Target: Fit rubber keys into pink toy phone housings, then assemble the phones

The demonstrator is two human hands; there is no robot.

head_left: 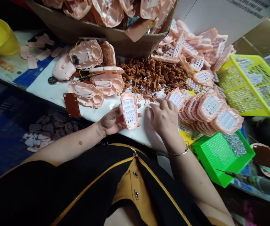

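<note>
My left hand (112,121) holds a pink plastic shell (129,110) with a white keypad set in it, thumb on one edge and fingers behind. Near the loose small pink pieces (140,98) on the white worktop is my right hand (164,117), back upward. Its fingers are curled down and their tips are partly hidden, so anything pinched there does not show. Just beyond both hands lies a heap of small brown parts (153,73). Stacked pink shells with keypads (210,105) stand right of my right hand.
A cardboard box (116,37) full of pink shells stands behind. Open casings with wires (85,92) and a brown board (72,105) lie left. On the right are a yellow basket (240,106), a green basket (210,157) with small metal pieces, and a powered screwdriver (252,180).
</note>
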